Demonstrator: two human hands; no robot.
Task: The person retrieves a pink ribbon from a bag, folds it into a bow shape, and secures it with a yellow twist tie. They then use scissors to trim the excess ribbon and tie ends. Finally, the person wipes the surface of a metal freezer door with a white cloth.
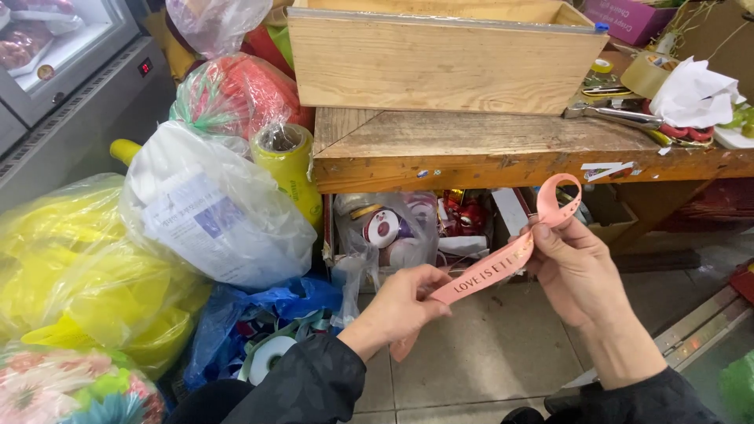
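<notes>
Pink ribbon (pixel 491 269) is pinched taut between your left hand (pixel 400 305) and right hand (pixel 577 271), both closed on it, below the bench's (pixel 471 153) front edge.

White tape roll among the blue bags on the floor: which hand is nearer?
Left. The left hand is just up-right of the white tape roll; the right hand is farther right.

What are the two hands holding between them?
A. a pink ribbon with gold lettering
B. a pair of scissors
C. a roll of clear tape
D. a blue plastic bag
A: the left hand and right hand pinch a pink ribbon stretched between them.
</notes>
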